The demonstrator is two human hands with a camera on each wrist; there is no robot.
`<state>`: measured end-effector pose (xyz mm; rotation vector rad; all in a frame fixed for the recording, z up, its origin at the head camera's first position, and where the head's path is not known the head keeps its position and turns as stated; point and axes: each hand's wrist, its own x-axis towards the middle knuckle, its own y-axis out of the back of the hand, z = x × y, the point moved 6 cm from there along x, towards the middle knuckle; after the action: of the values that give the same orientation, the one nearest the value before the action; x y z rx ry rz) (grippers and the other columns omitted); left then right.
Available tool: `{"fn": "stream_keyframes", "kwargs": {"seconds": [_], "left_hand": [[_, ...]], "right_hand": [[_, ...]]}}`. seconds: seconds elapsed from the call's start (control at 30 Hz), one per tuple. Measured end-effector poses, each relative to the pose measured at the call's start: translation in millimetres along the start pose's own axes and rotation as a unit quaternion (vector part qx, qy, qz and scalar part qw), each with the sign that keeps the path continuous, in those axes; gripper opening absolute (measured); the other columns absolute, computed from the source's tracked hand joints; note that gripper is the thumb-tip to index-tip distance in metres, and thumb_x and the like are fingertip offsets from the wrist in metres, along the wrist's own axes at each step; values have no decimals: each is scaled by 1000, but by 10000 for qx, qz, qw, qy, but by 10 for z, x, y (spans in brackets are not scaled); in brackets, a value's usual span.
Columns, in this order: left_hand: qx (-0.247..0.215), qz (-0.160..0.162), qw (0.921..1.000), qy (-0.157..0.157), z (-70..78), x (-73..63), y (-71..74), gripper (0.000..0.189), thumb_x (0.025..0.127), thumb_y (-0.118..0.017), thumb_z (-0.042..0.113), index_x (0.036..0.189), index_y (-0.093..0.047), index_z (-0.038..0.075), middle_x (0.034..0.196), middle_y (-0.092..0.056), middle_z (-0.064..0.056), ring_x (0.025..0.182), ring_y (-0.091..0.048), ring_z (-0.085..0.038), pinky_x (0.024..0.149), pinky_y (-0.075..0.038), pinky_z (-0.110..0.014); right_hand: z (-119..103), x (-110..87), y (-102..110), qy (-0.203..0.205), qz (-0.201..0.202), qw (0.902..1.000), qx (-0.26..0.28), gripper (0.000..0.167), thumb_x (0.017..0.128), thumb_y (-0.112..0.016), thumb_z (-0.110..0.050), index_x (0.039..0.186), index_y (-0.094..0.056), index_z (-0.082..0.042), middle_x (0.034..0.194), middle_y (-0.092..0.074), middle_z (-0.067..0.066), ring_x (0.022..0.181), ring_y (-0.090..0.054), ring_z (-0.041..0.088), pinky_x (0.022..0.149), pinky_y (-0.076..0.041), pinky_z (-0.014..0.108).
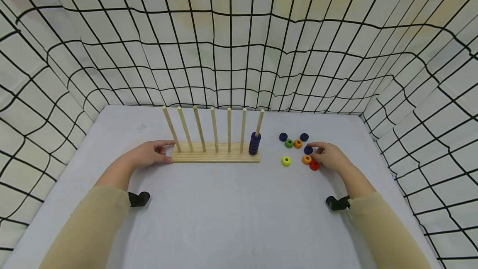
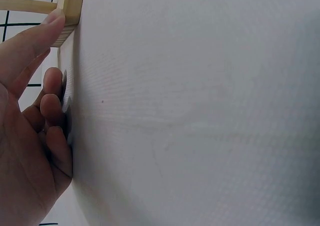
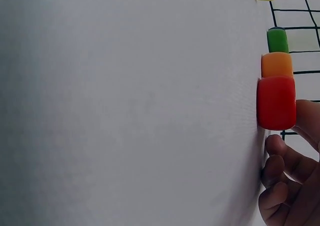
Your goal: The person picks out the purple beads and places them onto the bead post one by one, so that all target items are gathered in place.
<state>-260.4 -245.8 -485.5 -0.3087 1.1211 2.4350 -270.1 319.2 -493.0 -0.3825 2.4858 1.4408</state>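
A wooden peg rack (image 1: 216, 158) with a row of several upright pegs stands near the table's far side. My left hand (image 1: 151, 153) grips its left end between thumb and index finger; in the left wrist view the thumb (image 2: 54, 21) lies against the base's edge, other fingers curled. Several dark blue beads (image 1: 254, 143) are stacked on the rightmost peg. On the right, my right hand (image 1: 328, 157) has thumb and index finger around a dark blue bead (image 1: 308, 150) on the table. Close to that hand lie a red bead (image 1: 314, 165) and an orange bead (image 1: 306, 159).
More loose beads lie between rack and right hand: a yellow bead (image 1: 286, 161), a green bead (image 1: 288, 143), another orange bead (image 1: 298, 143) and two dark blue beads, one at the back (image 1: 283, 136). Black netting (image 1: 231, 69) over pale walls surrounds the white table (image 1: 224, 211).
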Motion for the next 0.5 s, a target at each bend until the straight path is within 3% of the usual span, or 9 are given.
{"fn": "stream_keyframes", "kwargs": {"seconds": [0.5], "left_hand": [[10,-17,10000,29,-27,5,-8,75,89,-75,31,151,-41,6,94,-49,-7,86,-44,-22,73,-35,-36]], "right_hand": [[5,-35,57,-60,320,9994,128,55,95,-67,-35,143,-51,-13,107,-56,14,87,-52,26,71,-43,34]]}}
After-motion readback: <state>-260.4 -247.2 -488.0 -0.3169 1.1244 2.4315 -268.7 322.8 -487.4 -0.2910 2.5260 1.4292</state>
